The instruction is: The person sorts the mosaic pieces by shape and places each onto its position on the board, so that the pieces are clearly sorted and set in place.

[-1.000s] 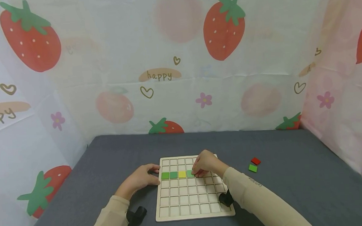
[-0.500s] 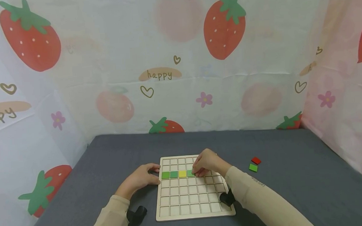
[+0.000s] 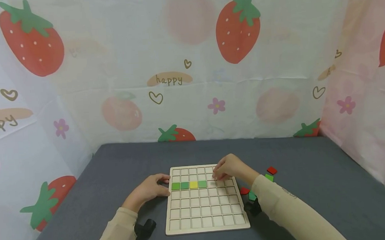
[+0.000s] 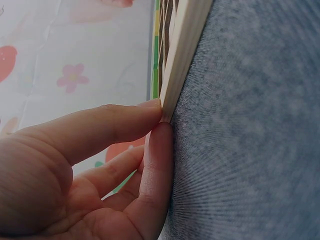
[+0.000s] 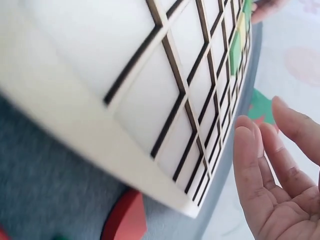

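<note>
A pale wooden grid board (image 3: pixel 183 213) lies on the dark table. One row holds a green tile (image 3: pixel 176 186), a teal tile (image 3: pixel 185 185), a yellow tile (image 3: pixel 193 184) and a second teal tile (image 3: pixel 202 184), side by side from the left edge. My left hand (image 3: pixel 151 188) rests beside the board, thumb and fingers touching its left edge; the left wrist view shows the thumb (image 4: pixel 145 110) against the wooden side. Over the board's upper right part is my right hand (image 3: pixel 231 168), fingers loosely bent. In the right wrist view no tile shows between them.
Right of the board lie a red tile (image 3: pixel 244 190) and a teal tile (image 3: pixel 252 195), partly covered by the right forearm. Farther right are another red tile (image 3: pixel 272 170) and a light green tile (image 3: pixel 269 177). A printed curtain (image 3: pixel 205 112) hangs behind the table.
My right hand has left the second teal tile, which now lies uncovered in its cell, and moved right and slightly back. Two loose tiles show beside the board. The left hand stays.
</note>
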The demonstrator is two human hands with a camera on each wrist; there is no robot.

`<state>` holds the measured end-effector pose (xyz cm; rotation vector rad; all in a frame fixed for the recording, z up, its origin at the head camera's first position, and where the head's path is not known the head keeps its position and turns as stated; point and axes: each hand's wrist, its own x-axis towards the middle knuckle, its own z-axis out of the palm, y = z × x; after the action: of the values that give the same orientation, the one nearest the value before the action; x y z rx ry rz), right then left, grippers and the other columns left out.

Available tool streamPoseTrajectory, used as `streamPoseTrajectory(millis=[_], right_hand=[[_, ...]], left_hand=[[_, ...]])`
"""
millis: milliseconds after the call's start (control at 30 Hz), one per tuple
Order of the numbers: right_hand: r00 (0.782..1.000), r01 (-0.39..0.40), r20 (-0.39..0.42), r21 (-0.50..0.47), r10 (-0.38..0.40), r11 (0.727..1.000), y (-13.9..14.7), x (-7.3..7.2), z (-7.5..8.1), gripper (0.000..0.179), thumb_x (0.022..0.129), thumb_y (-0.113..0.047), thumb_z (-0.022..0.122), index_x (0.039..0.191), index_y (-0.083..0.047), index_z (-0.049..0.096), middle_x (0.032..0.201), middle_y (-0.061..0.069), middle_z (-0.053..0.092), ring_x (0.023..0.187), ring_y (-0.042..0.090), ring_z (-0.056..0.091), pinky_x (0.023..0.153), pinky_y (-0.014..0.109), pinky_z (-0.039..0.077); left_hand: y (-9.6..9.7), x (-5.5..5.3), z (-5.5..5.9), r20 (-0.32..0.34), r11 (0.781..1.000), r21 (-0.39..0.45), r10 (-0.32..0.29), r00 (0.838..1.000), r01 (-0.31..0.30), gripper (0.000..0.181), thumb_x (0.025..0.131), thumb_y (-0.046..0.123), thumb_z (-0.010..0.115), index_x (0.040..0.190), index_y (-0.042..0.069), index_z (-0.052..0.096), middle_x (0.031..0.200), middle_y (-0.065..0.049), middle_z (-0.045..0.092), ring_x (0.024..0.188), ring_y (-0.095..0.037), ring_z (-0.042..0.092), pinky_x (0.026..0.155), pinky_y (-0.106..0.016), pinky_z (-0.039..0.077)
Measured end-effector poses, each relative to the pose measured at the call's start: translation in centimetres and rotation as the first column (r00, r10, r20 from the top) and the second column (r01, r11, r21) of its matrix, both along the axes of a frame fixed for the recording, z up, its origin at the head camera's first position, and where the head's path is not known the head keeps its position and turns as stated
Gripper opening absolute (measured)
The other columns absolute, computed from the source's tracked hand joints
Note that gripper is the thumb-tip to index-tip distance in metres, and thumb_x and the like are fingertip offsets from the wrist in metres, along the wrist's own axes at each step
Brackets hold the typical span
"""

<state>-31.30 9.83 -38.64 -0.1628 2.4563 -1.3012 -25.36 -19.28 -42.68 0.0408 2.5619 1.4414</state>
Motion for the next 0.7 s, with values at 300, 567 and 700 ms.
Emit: streamPoseTrajectory(millis=[300,567,700], right_hand=[[1.0,0.005,0.006,-0.012,-0.005,1.0,1.9,-0.1,0.7,0.013,0.081,-0.008,0.079,0.092,-0.001,0.077,0.08,0.011,0.074,0.069,0.02,0.071,0.072,0.036,0.06],[0.999,0.032,0.003,0.003,-0.032,0.999,3.6,-0.1,1.5,0.016,0.084,-0.01,0.078,0.096,0.0,0.076,0.086,0.013,0.075,0.075,0.022,0.072,0.076,0.037,0.059],[0.999,0.033,0.001,0.002,-0.033,0.999,4.5,-0.1,1.6,0.017,0.085,-0.01,0.077,0.098,0.001,0.075,0.089,0.015,0.075,0.075,0.022,0.072,0.076,0.038,0.059]], left_hand=[[0.1,0.2,0.2,0.006,1.0,-0.003,-0.003,1.0,0.003,0.061,0.078,-0.003,0.074,0.136,-0.006,0.054,0.122,-0.018,0.057,0.093,-0.02,0.058,0.081,-0.034,0.05],[0.1,0.0,0.1,0.014,1.0,-0.001,0.004,1.0,-0.004,0.059,0.079,-0.003,0.074,0.135,-0.005,0.055,0.124,-0.017,0.057,0.093,-0.02,0.058,0.08,-0.033,0.05],[0.1,0.0,0.0,0.014,1.0,-0.003,0.012,1.0,-0.012,0.059,0.079,-0.003,0.074,0.135,-0.005,0.055,0.123,-0.017,0.058,0.092,-0.019,0.059,0.08,-0.033,0.05]])
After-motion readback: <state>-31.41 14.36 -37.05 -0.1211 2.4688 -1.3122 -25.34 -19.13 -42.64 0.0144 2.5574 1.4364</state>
